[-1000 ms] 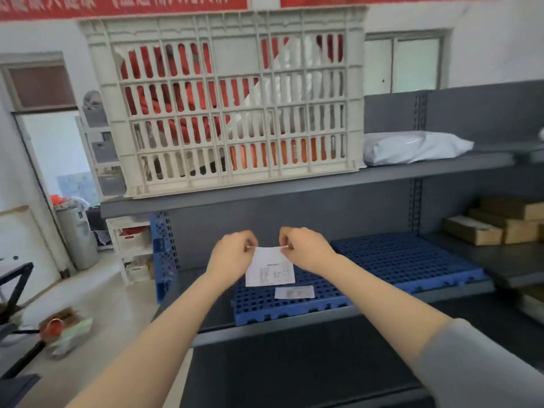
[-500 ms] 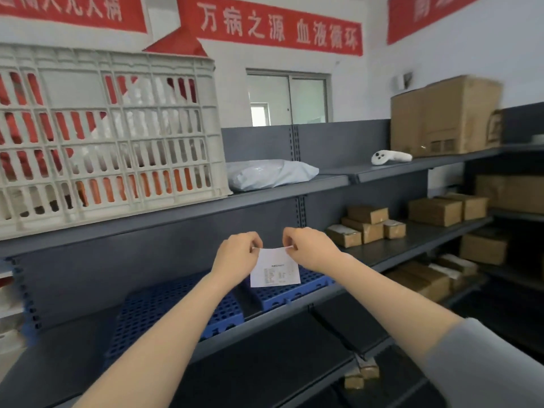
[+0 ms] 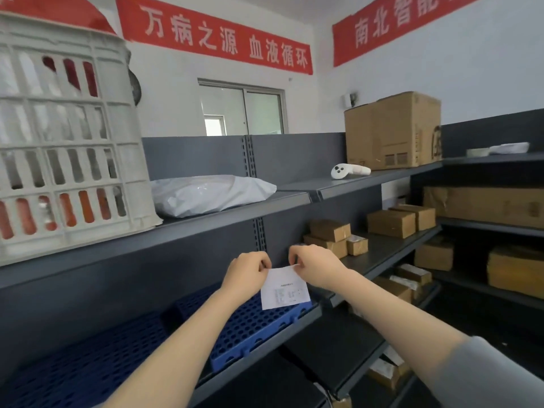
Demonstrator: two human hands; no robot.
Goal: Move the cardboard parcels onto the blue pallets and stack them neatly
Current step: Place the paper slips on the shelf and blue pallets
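Note:
My left hand [image 3: 245,275] and my right hand [image 3: 316,267] pinch the top corners of a white printed paper slip [image 3: 284,288], held up in front of the dark grey shelving. Below the slip, blue perforated pallets [image 3: 253,328] lie on the middle shelf, bare of parcels. Small cardboard parcels [image 3: 331,235] sit to the right on the same shelf level, with two more parcels [image 3: 393,222] further along. Other parcels [image 3: 409,278] lie on the lower shelf at the right.
A white plastic crate [image 3: 67,142] and a white poly mailer bag [image 3: 209,192] rest on the upper shelf. A white controller [image 3: 347,171] and a large cardboard box [image 3: 391,131] stand further right. More boxes fill the right-hand shelving [image 3: 482,206].
My view has swung to the right along the shelves, bringing the parcels and the right-hand shelving into sight. Both hands keep hold of the paper slip.

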